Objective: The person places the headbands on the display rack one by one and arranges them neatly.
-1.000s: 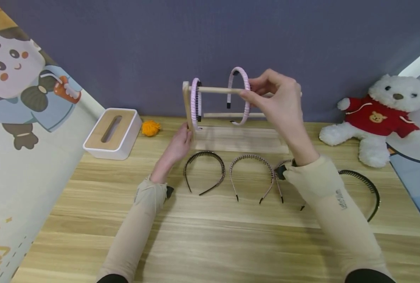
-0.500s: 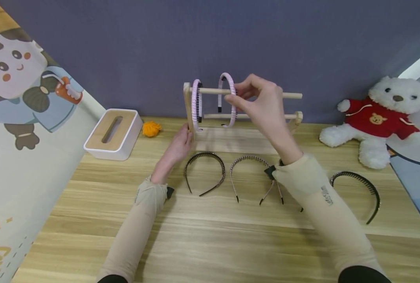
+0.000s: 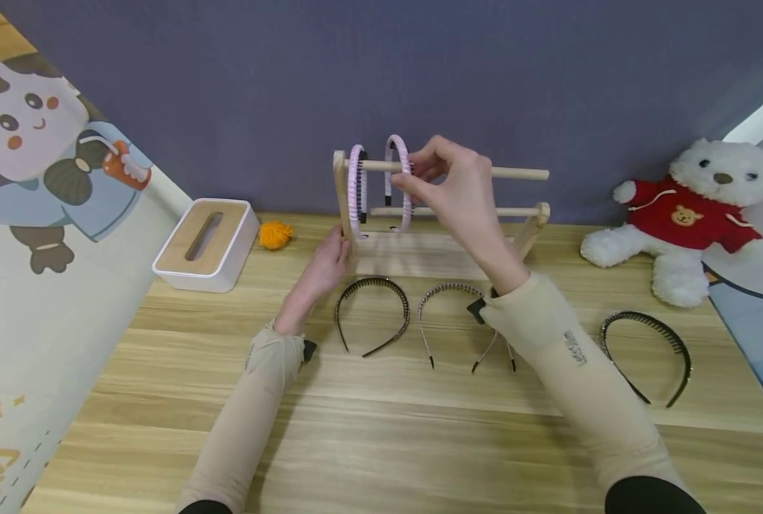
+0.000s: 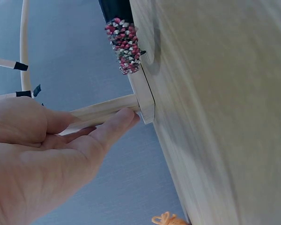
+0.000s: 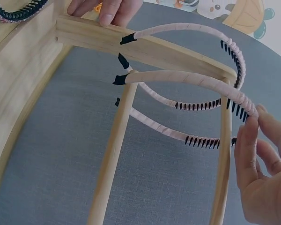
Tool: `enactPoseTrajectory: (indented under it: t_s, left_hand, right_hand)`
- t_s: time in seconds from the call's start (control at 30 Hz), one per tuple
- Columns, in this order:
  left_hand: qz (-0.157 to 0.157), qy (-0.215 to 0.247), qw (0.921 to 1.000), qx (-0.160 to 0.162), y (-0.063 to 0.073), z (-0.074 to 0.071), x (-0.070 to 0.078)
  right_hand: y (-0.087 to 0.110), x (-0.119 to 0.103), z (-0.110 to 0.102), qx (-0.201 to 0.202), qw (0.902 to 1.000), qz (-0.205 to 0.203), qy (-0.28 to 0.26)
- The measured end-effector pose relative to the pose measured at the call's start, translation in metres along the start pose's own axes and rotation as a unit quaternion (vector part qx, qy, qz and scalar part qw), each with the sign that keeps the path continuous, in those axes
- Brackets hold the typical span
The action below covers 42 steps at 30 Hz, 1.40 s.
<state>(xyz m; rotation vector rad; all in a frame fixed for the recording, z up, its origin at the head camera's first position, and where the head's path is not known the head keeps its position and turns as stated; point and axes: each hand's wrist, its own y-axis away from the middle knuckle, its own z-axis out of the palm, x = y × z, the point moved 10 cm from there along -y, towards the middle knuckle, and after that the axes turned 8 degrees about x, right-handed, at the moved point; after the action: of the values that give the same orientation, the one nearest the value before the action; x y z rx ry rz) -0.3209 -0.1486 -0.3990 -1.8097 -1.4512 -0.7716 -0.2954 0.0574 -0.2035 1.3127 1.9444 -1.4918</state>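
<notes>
Pink headband (image 3: 409, 201) moved leftward, pinched by right hand (image 3: 456, 183).

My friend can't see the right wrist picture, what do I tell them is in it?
A right hand pinches a pale pink headband curved around two wooden rods. Farther along, a second pink headband curves around them too, and a left hand holds the end of the wooden rack.
</notes>
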Motion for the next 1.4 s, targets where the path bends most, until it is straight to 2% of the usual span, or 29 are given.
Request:
enactPoseTrajectory:
  t_s: [0.07, 0.17, 0.3, 0.4, 0.5, 0.57, 0.63, 0.73, 0.87, 0.97, 1.0, 1.2, 1.23, 1.3, 1.4]
  left_hand:
    - [-0.001, 0.004, 1.0000, -0.003, -0.005, 0.003, -0.009]
    - [0.007, 0.003, 1.0000, 0.001, -0.016, 0.010, -0.032]
    - [0.003, -0.006, 0.9999, 0.011, -0.023, 0.015, -0.046]
    - [0.002, -0.004, 0.9999, 0.011, -0.021, 0.014, -0.042]
    - [0.006, -0.001, 1.0000, 0.003, -0.016, 0.011, -0.026]
    - [0.012, -0.002, 0.9999, 0.007, -0.015, 0.010, -0.025]
    - [0.015, -0.004, 0.9998, 0.011, -0.020, 0.013, -0.036]
    - [0.021, -0.009, 0.9995, 0.020, -0.030, 0.020, -0.062]
    - [0.028, -0.010, 0.9993, 0.021, -0.037, 0.025, -0.077]
    - [0.021, -0.009, 0.9995, 0.020, -0.039, 0.026, -0.081]
    - [0.017, -0.006, 0.9997, 0.014, -0.032, 0.022, -0.068]
    - [0.015, 0.003, 0.9998, 0.012, -0.027, 0.019, -0.057]
    - [0.017, 0.001, 0.9997, 0.018, -0.033, 0.022, -0.068]
    - [0.020, -0.001, 0.9997, 0.015, -0.031, 0.020, -0.062]
    - [0.034, -0.005, 0.9993, 0.016, -0.034, 0.022, -0.069]
  right_hand:
    - [0.000, -0.001, 0.001, 0.001, 0.9999, -0.005, 0.009]
    - [-0.001, -0.001, 0.003, 0.003, 0.9997, -0.011, 0.019]
    - [-0.001, -0.001, 0.006, 0.001, 0.9994, -0.014, 0.032]
    - [-0.002, -0.001, 0.008, -0.001, 0.9993, -0.014, 0.036]
    - [-0.001, -0.001, 0.009, -0.001, 0.9992, -0.013, 0.038]
    - [-0.001, -0.002, 0.010, -0.003, 0.9991, -0.011, 0.040]
    - [-0.001, -0.002, 0.012, -0.006, 0.9991, -0.008, 0.041]
    - [0.000, -0.002, 0.015, -0.013, 0.9989, -0.004, 0.044]
    - [0.001, -0.004, 0.018, -0.019, 0.9985, -0.003, 0.051]
    - [0.002, -0.005, 0.019, -0.023, 0.9983, -0.005, 0.053]
    - [0.003, -0.005, 0.019, -0.024, 0.9983, -0.006, 0.052]
    - [0.004, -0.006, 0.019, -0.022, 0.9985, -0.015, 0.049]
    - [0.005, -0.007, 0.018, -0.021, 0.9985, -0.017, 0.047]
    - [0.005, -0.008, 0.018, -0.021, 0.9985, -0.020, 0.046]
    - [0.006, -0.009, 0.017, -0.023, 0.9986, -0.020, 0.043]
